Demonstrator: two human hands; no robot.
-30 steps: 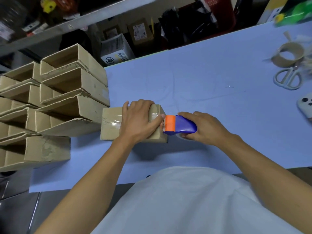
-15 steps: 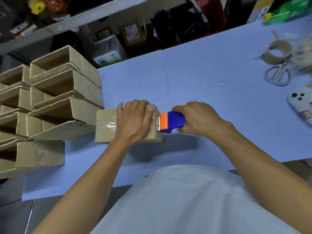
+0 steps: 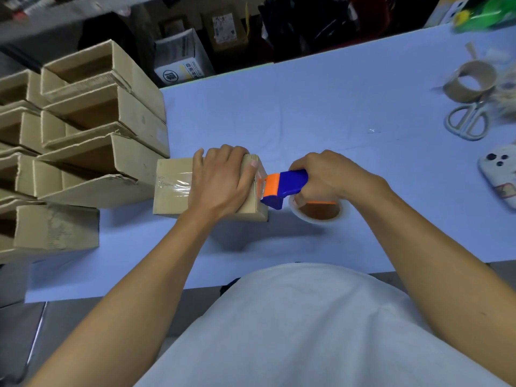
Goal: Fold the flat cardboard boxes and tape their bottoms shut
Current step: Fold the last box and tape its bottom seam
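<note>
- Taping box [image 3: 173, 188] bottom: dispenser [image 3: 284, 187] has dropped over right edge since earlier, strip laid, cut next.
- Left hand [image 3: 220, 182] fingers spread, pressing box; right hand [image 3: 332, 177] fingers curled round dispenser.

Box mid-table, stack to its left

Box [image 3: 178, 188] touches stacked boxes [image 3: 92, 141] leftward; tape dispenser [image 3: 284, 188] at its right end; scissors [image 3: 466, 121], possibly a phone [image 3: 499, 174], far right.

Brown cardboard box [image 3: 173, 185] — clear tape across top — beside stacked boxes [image 3: 92, 129]
</note>
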